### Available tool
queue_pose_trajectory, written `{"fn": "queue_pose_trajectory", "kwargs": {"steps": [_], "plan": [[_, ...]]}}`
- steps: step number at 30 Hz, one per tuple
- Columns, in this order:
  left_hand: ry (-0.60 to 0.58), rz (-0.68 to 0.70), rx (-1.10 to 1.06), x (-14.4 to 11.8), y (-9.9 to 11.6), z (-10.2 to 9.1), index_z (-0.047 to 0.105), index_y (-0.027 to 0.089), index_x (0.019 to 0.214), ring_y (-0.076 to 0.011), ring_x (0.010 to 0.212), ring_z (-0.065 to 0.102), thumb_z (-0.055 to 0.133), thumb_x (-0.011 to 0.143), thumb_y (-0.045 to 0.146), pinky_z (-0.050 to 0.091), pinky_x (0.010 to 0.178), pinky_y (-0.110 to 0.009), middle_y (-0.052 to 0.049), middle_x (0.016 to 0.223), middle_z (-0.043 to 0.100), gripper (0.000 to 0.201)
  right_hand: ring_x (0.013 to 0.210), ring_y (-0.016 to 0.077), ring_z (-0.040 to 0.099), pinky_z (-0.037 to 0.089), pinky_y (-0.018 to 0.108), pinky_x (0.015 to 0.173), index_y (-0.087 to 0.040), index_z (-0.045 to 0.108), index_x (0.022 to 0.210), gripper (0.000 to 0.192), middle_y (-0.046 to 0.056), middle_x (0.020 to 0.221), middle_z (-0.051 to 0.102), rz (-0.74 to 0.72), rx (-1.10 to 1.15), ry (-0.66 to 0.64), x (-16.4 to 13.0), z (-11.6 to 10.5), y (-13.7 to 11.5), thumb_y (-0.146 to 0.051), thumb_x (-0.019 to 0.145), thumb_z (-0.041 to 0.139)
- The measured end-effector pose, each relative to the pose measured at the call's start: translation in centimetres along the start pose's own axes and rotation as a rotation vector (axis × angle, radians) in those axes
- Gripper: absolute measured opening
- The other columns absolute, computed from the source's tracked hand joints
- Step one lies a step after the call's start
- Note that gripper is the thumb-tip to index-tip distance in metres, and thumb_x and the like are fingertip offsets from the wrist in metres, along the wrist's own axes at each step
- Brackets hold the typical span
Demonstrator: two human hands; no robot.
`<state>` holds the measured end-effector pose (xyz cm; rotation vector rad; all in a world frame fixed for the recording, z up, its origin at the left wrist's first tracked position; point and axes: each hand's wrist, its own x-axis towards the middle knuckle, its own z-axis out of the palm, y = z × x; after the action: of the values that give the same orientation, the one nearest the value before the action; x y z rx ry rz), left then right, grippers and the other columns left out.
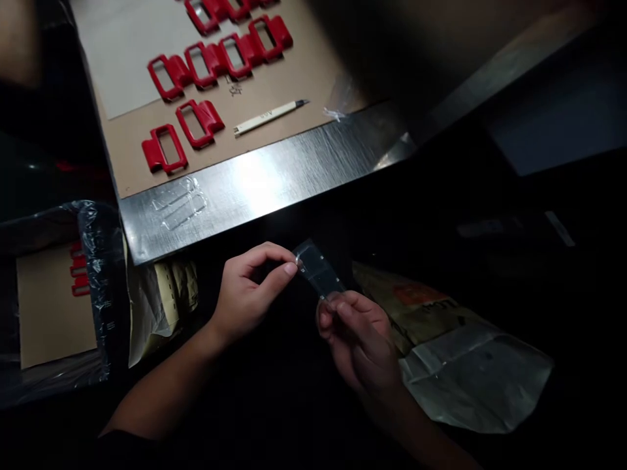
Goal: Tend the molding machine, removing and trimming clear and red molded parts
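Note:
Between my two hands, just below the metal table edge, is a small clear plastic piece (318, 269), flat and rectangular. My left hand (252, 281) pinches its upper left corner between thumb and forefinger. The lower end is gripped by the closed fingers of my right hand (360, 329). On the metal strip of the table lie more clear plastic pieces (181, 205). Beyond them, a red plastic frame (166, 149) and another red frame (200, 124) rest on cardboard, beside a pale craft knife (269, 117).
Rows of red frames (220, 59) lie farther back on the cardboard (313, 72). Plastic scraps (337, 111) sit near the metal edge (255, 183). At left stands a plastic-lined box (100, 294) with red parts inside. Sacks (480, 378) are below the table. A blurred dark shape covers the upper right.

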<state>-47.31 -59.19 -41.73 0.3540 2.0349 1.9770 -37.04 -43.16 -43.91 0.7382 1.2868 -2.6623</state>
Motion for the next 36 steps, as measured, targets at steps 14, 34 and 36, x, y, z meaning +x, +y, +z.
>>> {"fn": "queue_pose_trajectory", "kwargs": {"steps": [14,34,36], "plan": [[-0.124,-0.708,-0.747,-1.3,-4.4,6.6,0.063,0.013,0.078,-0.0091,0.059,0.053,0.068,0.090,0.024,0.044,0.057,-0.019,-0.001,0.072,0.058,0.017,0.067,0.0143,0.060,0.047,0.027,0.063,-0.018,0.078,0.090,0.012,0.004,0.079,0.071,-0.303,-0.155,-0.138,-1.8,-3.3,0.4,-0.019,0.098,0.068],[-0.278,-0.441,-0.383,2.1,-2.8,3.0,0.071,0.015,0.081,-0.0092,0.056,0.047,0.077,0.087,0.031,0.036,0.053,-0.020,-0.001,0.066,0.056,0.019,0.070,0.0148,0.066,0.053,0.028,0.065,-0.022,0.078,0.093,0.017,0.001,0.081,0.073,-0.423,-0.517,-0.062,-3.1,-4.2,-0.5,-0.010,0.097,0.067],[-0.302,-0.394,-0.308,2.5,-2.7,2.7,0.070,0.015,0.080,-0.0100,0.056,0.046,0.076,0.088,0.032,0.035,0.054,-0.022,-0.001,0.067,0.056,0.019,0.070,0.0156,0.066,0.053,0.029,0.065,-0.022,0.078,0.093,0.017,0.001,0.080,0.073,-0.415,-0.532,-0.052,-3.1,-4.2,-0.5,-0.010,0.097,0.067]]}}
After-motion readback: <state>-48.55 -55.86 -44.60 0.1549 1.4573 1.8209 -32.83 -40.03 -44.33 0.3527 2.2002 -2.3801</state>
